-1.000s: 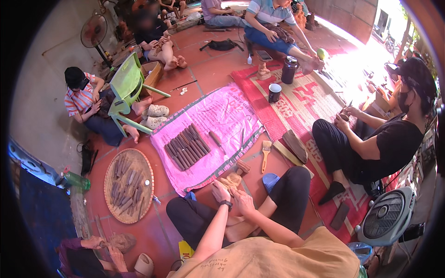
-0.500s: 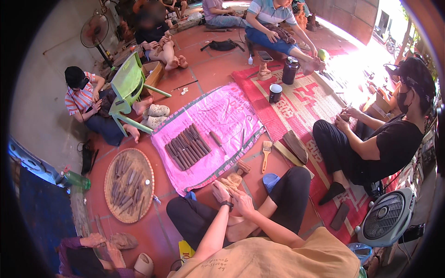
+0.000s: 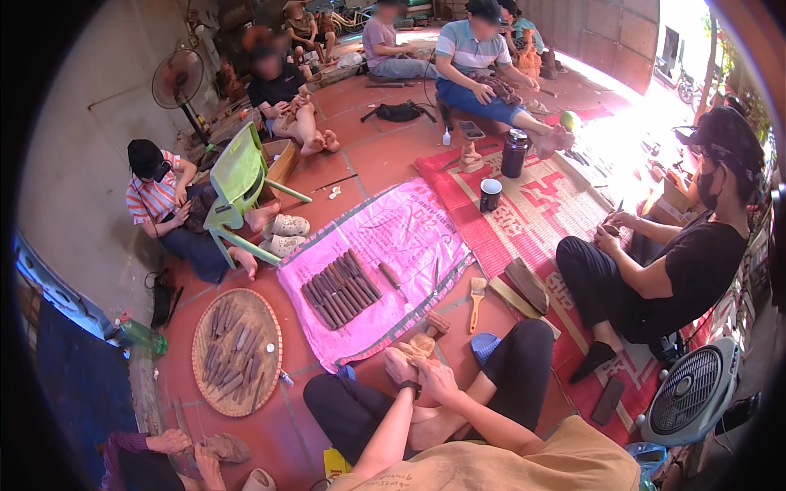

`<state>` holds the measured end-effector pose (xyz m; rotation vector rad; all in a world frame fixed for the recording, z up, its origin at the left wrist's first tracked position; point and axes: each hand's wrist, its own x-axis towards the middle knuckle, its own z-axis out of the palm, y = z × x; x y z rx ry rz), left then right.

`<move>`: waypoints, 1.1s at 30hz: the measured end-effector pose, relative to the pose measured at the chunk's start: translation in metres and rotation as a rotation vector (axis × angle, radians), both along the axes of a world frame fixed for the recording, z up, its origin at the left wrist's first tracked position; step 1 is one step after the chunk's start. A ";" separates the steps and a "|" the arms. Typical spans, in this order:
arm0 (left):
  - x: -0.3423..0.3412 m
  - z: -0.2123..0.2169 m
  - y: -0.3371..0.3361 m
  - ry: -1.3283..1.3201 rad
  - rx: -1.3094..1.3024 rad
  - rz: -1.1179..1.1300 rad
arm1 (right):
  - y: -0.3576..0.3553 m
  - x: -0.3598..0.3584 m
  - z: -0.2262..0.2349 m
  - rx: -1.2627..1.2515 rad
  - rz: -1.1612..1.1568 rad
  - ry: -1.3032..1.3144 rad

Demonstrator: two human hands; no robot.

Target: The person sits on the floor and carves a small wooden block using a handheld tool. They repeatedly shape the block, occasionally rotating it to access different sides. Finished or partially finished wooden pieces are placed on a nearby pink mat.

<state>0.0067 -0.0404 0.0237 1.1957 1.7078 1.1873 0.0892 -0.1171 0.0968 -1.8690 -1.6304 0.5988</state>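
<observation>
Above the crossed legs, both hands together: left hand [image 3: 403,366] and right hand [image 3: 438,378] side by side, fingers clenched around a small pale wooden figure [image 3: 420,346], held just over the floor. Right beyond, a pink sheet [image 3: 393,245] carrying rows of dark sticks [image 3: 340,288]; to the right, a wooden brush [image 3: 476,301]; to the left, a round woven tray [image 3: 237,350] holding more sticks.
</observation>
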 end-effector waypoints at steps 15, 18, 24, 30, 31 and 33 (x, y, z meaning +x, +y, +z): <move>-0.001 -0.004 -0.001 -0.250 -0.037 0.041 | 0.000 -0.006 0.017 0.162 0.115 -0.199; 0.004 -0.003 -0.002 -0.463 -0.046 -0.018 | 0.006 0.000 0.012 0.272 0.071 -0.243; -0.003 -0.003 0.000 -0.514 -0.074 -0.035 | 0.012 -0.005 0.013 0.157 0.085 -0.189; 0.002 0.000 0.001 -0.530 -0.070 -0.055 | 0.016 0.001 0.000 0.296 0.036 -0.216; -0.001 -0.002 0.002 -0.508 -0.058 -0.046 | 0.018 -0.002 0.000 0.255 0.037 -0.244; -0.005 -0.008 0.002 -0.482 -0.017 -0.035 | 0.018 -0.003 0.000 0.212 0.076 -0.255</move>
